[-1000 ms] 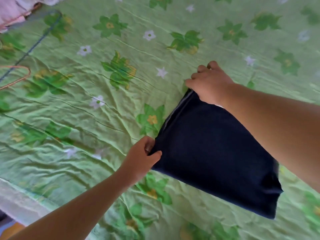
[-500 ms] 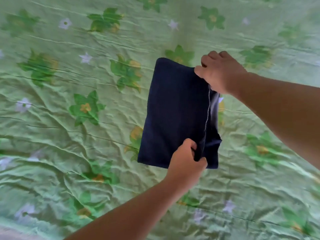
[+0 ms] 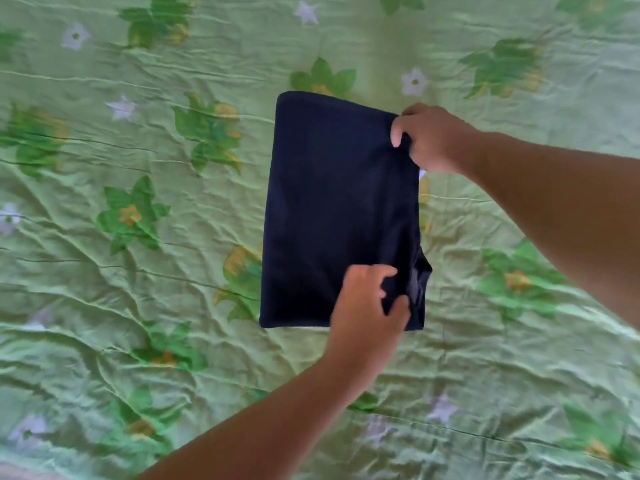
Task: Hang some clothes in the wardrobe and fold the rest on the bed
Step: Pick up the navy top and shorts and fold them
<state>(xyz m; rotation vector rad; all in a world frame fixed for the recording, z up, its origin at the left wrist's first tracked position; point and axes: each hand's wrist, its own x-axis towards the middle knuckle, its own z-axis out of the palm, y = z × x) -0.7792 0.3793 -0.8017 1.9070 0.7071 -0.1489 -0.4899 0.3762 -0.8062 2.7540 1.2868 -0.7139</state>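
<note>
A navy blue garment point(image 3: 332, 209), folded into a tall rectangle, lies on the green flowered bedsheet point(image 3: 138, 306) in the middle of the view. My right hand point(image 3: 433, 140) pinches its upper right corner between thumb and fingers. My left hand point(image 3: 370, 310) grips the lower right corner, where the cloth bunches a little. A small white bit, perhaps a label, peeks out at the right edge below my right hand.
The wrinkled sheet with green leaves and white flowers fills the whole view. No hanger, wardrobe or other clothing shows in this frame.
The garment was folded over from a wide, slanted shape into a narrow upright rectangle. Both hands travelled with it and still hold its right edge. The view shifted; hangers at left are gone.
</note>
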